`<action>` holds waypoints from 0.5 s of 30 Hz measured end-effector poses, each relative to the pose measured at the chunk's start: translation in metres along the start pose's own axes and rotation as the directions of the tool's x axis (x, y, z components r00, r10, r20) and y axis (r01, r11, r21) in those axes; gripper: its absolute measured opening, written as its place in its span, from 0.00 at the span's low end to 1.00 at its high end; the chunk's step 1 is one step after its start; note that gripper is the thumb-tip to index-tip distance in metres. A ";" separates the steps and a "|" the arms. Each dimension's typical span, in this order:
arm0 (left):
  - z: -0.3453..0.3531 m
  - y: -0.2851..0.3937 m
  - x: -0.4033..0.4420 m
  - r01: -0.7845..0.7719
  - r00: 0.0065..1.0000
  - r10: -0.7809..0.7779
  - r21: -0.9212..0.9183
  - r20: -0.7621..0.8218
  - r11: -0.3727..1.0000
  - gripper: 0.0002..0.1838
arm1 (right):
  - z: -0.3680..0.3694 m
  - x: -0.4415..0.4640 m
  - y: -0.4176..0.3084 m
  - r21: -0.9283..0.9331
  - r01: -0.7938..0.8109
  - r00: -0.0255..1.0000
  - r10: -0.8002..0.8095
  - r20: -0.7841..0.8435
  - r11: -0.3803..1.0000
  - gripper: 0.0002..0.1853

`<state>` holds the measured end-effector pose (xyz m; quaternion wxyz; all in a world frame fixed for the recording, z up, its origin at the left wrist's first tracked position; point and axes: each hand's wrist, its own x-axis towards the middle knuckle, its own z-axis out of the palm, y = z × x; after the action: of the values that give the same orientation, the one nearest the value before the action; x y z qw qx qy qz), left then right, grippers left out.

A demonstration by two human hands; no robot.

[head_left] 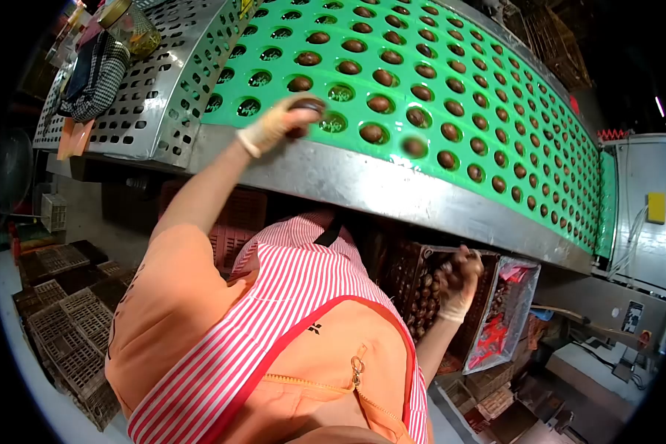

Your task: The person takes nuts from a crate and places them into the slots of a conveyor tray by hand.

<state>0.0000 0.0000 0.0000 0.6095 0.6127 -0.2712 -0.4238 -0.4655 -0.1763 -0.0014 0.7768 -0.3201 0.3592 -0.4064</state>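
Note:
My left hand, in a pale glove, is closed around a dark brown round item above the near edge of the green tray belt. Rows of round hollows in the belt hold brown round items; several hollows at the left hold none. One brown item looks blurred near the belt's front edge. My right hand, gloved too, is over a brown crate of brown round items, its fingers curled and blurred; what they hold, if anything, cannot be made out.
A perforated metal table at the upper left bears a jar and a checked pouch. A lined crate with red wrappers stands right of the brown one. Stacked crates are at the lower left.

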 end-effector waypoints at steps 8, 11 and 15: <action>-0.120 -0.027 0.022 0.217 0.939 -0.084 0.386 -0.333 0.897 0.23 | 0.230 0.105 0.067 -0.542 0.034 0.910 0.198 0.363 0.840 0.24; -0.118 -0.028 0.023 0.120 0.913 0.170 0.642 -0.372 0.757 0.28 | 0.278 0.161 0.109 -0.593 0.030 0.815 0.323 0.480 0.804 0.20; -0.132 -0.021 0.058 0.059 0.893 0.259 0.668 -0.367 0.742 0.31 | 0.303 0.222 0.164 -0.783 0.202 0.794 0.370 0.483 0.589 0.18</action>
<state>0.1367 0.0212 -0.0446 0.4189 0.8515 -0.2931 -0.1166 -0.0597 -0.2288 -0.0344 0.6370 -0.7276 0.2521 -0.0360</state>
